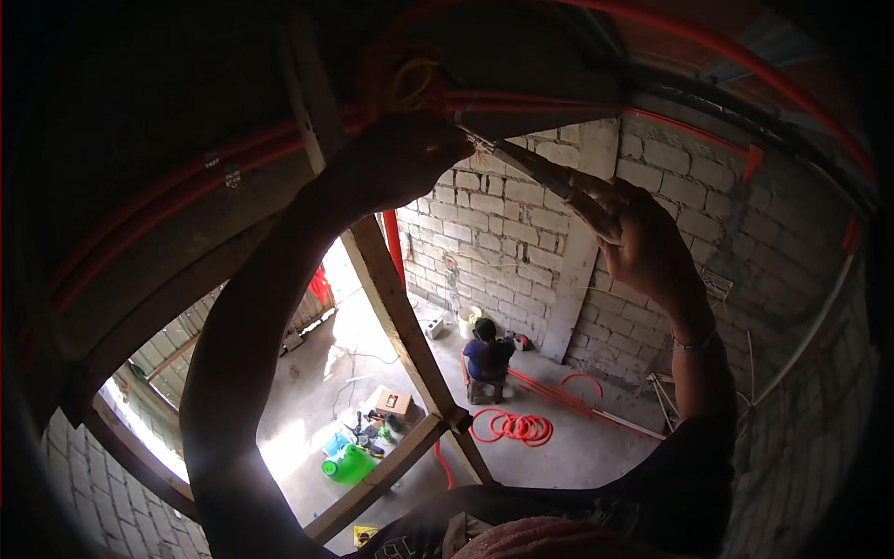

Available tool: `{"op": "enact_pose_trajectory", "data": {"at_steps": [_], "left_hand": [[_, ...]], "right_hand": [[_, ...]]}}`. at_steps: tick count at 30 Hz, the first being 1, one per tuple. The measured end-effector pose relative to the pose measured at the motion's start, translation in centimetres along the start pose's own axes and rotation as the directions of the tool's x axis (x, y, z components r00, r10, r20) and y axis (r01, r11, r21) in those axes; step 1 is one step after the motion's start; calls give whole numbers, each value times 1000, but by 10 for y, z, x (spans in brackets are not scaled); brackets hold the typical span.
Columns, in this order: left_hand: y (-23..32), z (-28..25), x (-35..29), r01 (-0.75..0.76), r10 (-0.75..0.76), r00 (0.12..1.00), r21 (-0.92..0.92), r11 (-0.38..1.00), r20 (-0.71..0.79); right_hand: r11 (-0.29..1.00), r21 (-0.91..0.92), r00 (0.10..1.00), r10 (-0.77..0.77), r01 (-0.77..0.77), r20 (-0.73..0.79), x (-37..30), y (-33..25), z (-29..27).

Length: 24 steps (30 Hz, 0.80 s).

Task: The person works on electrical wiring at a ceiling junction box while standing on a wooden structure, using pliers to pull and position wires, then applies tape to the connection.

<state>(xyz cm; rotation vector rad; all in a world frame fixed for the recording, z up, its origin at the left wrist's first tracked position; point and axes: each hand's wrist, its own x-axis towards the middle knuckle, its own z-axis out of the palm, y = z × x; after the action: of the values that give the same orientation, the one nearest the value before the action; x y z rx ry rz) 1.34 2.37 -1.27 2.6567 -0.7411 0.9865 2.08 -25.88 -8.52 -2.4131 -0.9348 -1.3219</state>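
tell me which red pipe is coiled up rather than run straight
The red pipe on the floor beside the seated person: it lies in loops, while the ceiling pipes run straight.

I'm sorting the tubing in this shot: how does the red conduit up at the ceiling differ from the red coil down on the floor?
The red conduit at the ceiling runs stretched out in long lines along the slab, close above the left hand; the red coil on the floor lies wound in loose loops. The ceiling conduit sits in shadow, the coil in daylight beside a seated person. Both are red tubing.
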Motion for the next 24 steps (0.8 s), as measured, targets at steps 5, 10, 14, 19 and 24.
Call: {"op": "enact_pose_trajectory", "data": {"at_steps": [5, 10, 14, 19, 24], "left_hand": [[6, -2, -5, -132, 132, 991, 36, 991, -15], [-2, 7, 0, -154, 193, 951, 171, 973, -241], [13, -2, 1, 69, -62, 996, 107, 992, -68], [-7, 5, -2, -180, 180, 982, -5, 984, -57], [-13, 13, 5, -196, 206, 974, 112, 974, -96]], "right_hand": [[998, -15, 998, -64, 64, 25, 7, -7, -7], [998, 6, 998, -63, 63, -31, 6, -12, -6], [996, -80, 999, -47, 48, 11, 3, -4, -5], [991, -131, 998, -19, 26, 55, 11, -8, -11], [988, -155, 989, 28, -5, 145, 15, -5, -11]]}}
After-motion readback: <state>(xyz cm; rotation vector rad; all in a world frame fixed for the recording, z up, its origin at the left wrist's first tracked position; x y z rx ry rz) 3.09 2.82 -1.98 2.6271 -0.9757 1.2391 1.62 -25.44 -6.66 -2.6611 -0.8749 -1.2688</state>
